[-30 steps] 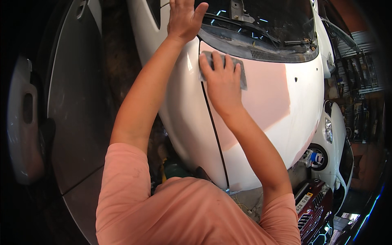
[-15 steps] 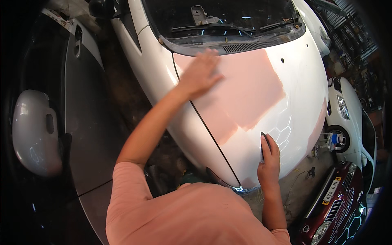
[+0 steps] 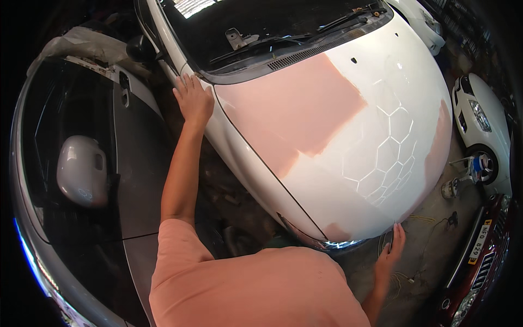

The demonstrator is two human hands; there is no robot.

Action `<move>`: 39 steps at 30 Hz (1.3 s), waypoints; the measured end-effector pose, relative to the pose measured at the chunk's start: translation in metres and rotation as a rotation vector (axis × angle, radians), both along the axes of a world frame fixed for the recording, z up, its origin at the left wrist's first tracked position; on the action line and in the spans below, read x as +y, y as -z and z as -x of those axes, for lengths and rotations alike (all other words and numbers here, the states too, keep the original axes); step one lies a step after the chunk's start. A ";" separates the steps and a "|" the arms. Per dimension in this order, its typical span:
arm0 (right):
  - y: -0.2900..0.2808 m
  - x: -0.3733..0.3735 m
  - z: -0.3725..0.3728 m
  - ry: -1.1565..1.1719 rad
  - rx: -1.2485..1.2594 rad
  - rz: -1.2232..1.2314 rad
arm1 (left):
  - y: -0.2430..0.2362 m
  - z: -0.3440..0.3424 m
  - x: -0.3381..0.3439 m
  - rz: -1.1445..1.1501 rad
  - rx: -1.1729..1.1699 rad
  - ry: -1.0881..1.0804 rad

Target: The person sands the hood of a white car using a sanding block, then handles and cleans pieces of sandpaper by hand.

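A white car hood point(image 3: 348, 169) lies before me, with a large pink filler patch point(image 3: 299, 109) on its left half. My left hand point(image 3: 194, 101) rests on the white fender point(image 3: 226, 136) near the windshield's lower corner, its fingers spread and holding nothing. Down by the hood's front edge, my right hand point(image 3: 391, 252) is closed around a dark, flat block like a sanding block point(image 3: 386, 240). Only a sliver of the block shows between thumb and fingers.
A dark grey car with a silver side mirror point(image 3: 81, 171) stands close on my left. To the right are a dark red car front point(image 3: 485, 250), another white car point(image 3: 482, 125) and a small can point(image 3: 450, 188) on the floor. Thin cords point(image 3: 422, 219) lie near the hood's front.
My left hand has moved left off the pink patch onto the fender. My right hand, with the sanding block, has left the hood's top and dropped toward its front edge. The view has shifted.
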State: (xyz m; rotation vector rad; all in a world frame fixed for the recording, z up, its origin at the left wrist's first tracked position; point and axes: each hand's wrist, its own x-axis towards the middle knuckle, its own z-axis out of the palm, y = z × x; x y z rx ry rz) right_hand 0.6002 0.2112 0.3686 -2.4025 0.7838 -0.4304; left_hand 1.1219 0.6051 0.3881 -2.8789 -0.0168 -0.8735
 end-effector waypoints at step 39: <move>0.343 -0.070 0.266 -0.014 0.632 -0.918 | 0.097 0.043 -0.039 0.090 0.245 0.258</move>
